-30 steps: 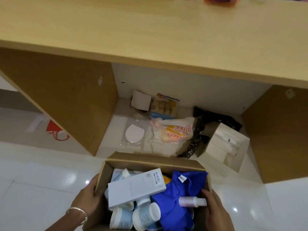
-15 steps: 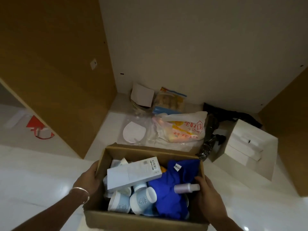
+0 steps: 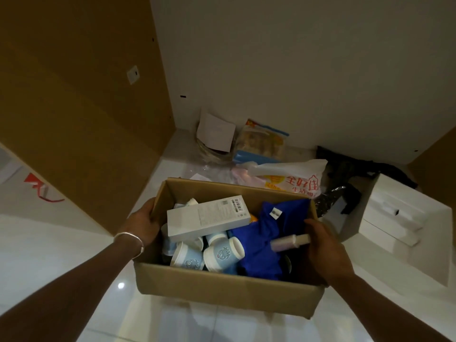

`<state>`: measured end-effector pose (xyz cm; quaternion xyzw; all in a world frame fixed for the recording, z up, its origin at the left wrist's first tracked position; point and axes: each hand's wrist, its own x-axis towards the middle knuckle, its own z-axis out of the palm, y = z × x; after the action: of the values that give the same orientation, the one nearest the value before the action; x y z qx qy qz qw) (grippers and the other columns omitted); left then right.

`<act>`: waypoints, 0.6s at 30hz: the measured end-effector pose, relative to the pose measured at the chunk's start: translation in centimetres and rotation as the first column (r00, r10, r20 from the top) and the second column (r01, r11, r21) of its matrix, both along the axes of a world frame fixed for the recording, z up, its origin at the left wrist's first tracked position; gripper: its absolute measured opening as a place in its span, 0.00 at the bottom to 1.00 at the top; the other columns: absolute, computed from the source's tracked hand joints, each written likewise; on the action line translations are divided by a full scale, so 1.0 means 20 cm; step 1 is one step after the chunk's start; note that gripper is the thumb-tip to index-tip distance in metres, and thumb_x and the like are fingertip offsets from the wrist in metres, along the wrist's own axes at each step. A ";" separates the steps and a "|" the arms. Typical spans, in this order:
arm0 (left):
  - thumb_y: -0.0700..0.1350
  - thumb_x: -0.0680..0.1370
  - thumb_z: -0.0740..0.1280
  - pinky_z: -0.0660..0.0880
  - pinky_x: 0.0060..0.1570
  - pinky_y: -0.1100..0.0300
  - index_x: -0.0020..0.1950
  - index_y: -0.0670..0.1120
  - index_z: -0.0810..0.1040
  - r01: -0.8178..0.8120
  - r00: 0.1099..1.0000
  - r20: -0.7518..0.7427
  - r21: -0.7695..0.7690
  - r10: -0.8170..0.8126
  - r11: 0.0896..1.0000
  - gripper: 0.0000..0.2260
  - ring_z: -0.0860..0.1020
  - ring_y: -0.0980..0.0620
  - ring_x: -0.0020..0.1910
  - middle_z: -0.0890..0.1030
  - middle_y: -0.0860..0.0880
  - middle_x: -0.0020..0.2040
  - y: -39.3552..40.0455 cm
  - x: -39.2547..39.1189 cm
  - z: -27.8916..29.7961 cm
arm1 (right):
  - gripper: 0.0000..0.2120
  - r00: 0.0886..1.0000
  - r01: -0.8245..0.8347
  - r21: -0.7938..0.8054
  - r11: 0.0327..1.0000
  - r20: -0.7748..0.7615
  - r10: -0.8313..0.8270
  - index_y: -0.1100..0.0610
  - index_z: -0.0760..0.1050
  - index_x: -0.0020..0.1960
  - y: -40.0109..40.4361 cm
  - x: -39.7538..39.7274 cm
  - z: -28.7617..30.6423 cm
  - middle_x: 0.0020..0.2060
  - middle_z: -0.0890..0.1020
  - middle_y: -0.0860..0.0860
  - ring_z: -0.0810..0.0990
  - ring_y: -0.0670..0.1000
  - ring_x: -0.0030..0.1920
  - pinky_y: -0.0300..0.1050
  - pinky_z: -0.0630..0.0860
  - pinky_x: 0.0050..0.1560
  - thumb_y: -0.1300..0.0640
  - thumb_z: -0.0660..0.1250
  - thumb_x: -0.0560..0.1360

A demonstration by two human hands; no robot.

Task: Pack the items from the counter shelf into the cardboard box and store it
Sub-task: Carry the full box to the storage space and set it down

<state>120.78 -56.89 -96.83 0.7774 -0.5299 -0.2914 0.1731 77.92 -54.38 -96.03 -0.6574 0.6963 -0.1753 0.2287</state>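
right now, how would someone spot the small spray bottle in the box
Start at the open cardboard box held at both ends. On its right side lies a crumpled blue cloth, and the small spray bottle lies on top, by the right hand. It is the only slim, pale pink bottle; the neighbours are squat blue-and-white cups.

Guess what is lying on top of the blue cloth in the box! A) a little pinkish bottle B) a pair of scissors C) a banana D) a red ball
A: a little pinkish bottle with a white cap lies on its side on the blue cloth inside the cardboard box, right beside the person's right hand.
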 end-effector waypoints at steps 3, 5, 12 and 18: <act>0.40 0.78 0.63 0.76 0.46 0.48 0.67 0.59 0.68 -0.006 1.000 -0.021 -0.004 0.006 1.000 0.21 0.78 0.45 0.44 0.81 0.48 0.50 -0.06 0.00 -0.02 | 0.20 0.999 -0.050 -0.044 0.998 0.004 0.050 0.55 0.69 0.67 -0.09 -0.03 -0.03 0.61 0.75 0.55 0.74 0.49 0.54 0.46 0.72 0.55 0.64 0.64 0.75; 0.39 0.77 0.62 0.77 0.46 0.47 0.66 0.60 0.68 -0.007 1.000 -0.023 -0.006 0.007 1.000 0.21 0.78 0.46 0.42 0.80 0.48 0.47 -0.08 0.01 -0.02 | 0.21 0.998 -0.066 -0.042 0.997 -0.015 0.065 0.53 0.67 0.68 -0.14 -0.05 -0.06 0.61 0.74 0.55 0.75 0.52 0.55 0.50 0.74 0.57 0.63 0.64 0.76; 0.44 0.77 0.65 0.78 0.50 0.42 0.67 0.54 0.66 0.014 1.000 -0.010 0.088 -0.013 0.996 0.20 0.79 0.45 0.44 0.79 0.47 0.48 -0.13 -0.02 0.04 | 0.26 0.993 -0.092 0.042 0.995 -0.070 0.095 0.49 0.59 0.72 -0.19 -0.06 -0.09 0.68 0.68 0.56 0.76 0.56 0.58 0.53 0.75 0.58 0.56 0.64 0.77; 0.48 0.77 0.65 0.77 0.49 0.45 0.64 0.49 0.66 -0.006 0.995 0.101 0.138 -0.008 0.990 0.17 0.78 0.45 0.44 0.78 0.46 0.50 0.00 -0.07 0.14 | 0.37 0.976 -0.114 0.157 0.981 -0.166 0.141 0.47 0.47 0.76 -0.15 -0.05 -0.06 0.74 0.58 0.57 0.74 0.58 0.63 0.57 0.75 0.60 0.49 0.66 0.75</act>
<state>119.42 -56.88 -93.95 0.8009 -0.5171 -0.2877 0.0917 76.91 -57.31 -97.27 -0.6952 0.6811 -0.0495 0.2245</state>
